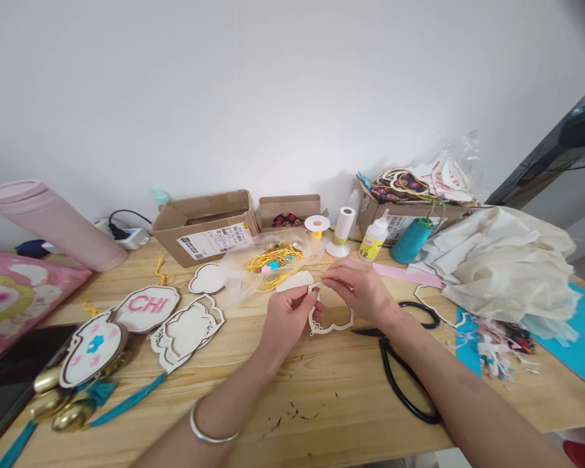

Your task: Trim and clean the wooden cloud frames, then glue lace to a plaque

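My left hand [288, 313] is closed in a pinch on a white cloud-shaped outline frame [332, 323] that rests on the wooden table [322, 396]. My right hand [358, 287] is pinched too, its fingertips meeting the left hand's over the frame's top edge; what it grips is too small to name. A white cloud-shaped cutout [295, 281] lies just beyond both hands, beside a clear plastic bag of yellow thread [272, 260].
Black scissors [404, 364] lie right of my hands. Cloud plaques, one reading CHI [146, 305], and a tasselled ornament [90, 351] sit left. Cardboard boxes [205, 227], a glue bottle [373, 240], spools, a teal thread cone [412, 240] and crumpled white cloth [507, 266] line the back.
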